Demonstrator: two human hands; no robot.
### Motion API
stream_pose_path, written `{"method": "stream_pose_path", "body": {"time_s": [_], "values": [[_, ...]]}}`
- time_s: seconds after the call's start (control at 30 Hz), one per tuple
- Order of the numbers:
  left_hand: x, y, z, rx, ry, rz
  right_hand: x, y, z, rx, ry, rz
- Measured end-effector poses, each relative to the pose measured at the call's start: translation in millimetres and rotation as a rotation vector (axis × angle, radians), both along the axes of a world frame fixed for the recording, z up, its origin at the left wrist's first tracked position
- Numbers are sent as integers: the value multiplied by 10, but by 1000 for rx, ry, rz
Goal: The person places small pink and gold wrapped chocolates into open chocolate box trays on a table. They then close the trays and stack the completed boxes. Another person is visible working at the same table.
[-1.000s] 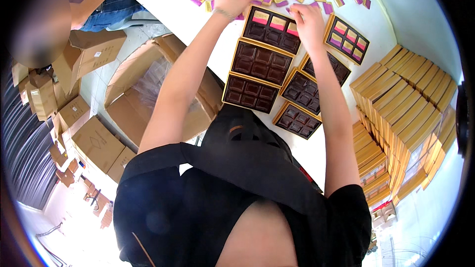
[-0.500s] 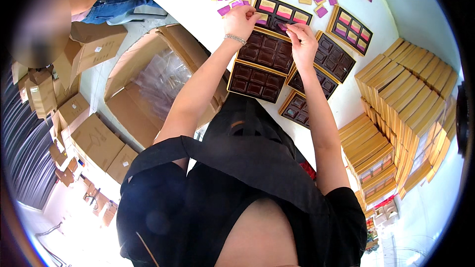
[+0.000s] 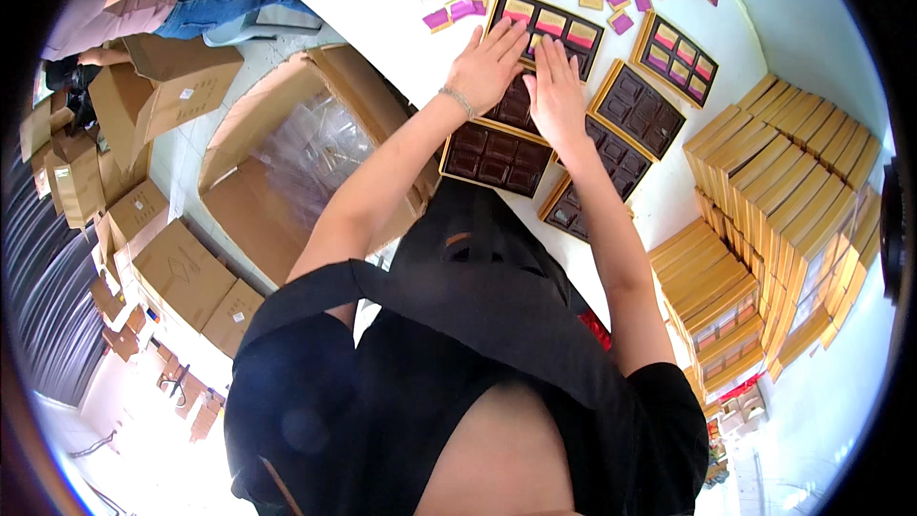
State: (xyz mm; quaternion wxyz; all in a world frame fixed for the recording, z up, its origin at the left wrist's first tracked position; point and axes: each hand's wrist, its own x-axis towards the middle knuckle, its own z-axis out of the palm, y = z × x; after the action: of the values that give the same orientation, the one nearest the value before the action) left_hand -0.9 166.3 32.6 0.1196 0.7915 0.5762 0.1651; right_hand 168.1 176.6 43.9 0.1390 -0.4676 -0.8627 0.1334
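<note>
Both my hands lie over a gold-edged box with a dark brown compartment tray (image 3: 596, 55). Pink-and-gold wrapped pieces (image 3: 550, 23) fill its far row. My left hand (image 3: 484, 69) is open, with its fingers stretched flat across the near-left part of the box. Beside it my right hand (image 3: 557, 96) is open too, fingertips pressed on the near row. The pieces under the fingers are mostly hidden. Nearer to me, a box with bare brown compartments (image 3: 497, 161) sits below my wrists, and another is partly covered by my hands.
Loose purple, pink and gold pieces (image 3: 468, 6) are scattered at the far table edge. To the right lie a filled box (image 3: 676, 57) and several brown trays (image 3: 638, 110). Gold boxes (image 3: 783, 162) are stacked far right. A carton with clear plastic (image 3: 315, 148) stands left.
My fingers have gone from pinching small pieces to lying flat over the near row. Both hands have come closer together. The person at the upper left has shifted.
</note>
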Motion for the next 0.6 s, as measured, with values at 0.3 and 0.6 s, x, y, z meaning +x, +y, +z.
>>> {"method": "stream_pose_path", "body": {"time_s": [0.3, 0.6], "values": [[-57, -76, 25, -57, 79, -22, -77, 722, 182, 71, 138, 0], [-634, 500, -98, 209, -288, 433, -20, 1769, -193, 24, -64, 102]]}}
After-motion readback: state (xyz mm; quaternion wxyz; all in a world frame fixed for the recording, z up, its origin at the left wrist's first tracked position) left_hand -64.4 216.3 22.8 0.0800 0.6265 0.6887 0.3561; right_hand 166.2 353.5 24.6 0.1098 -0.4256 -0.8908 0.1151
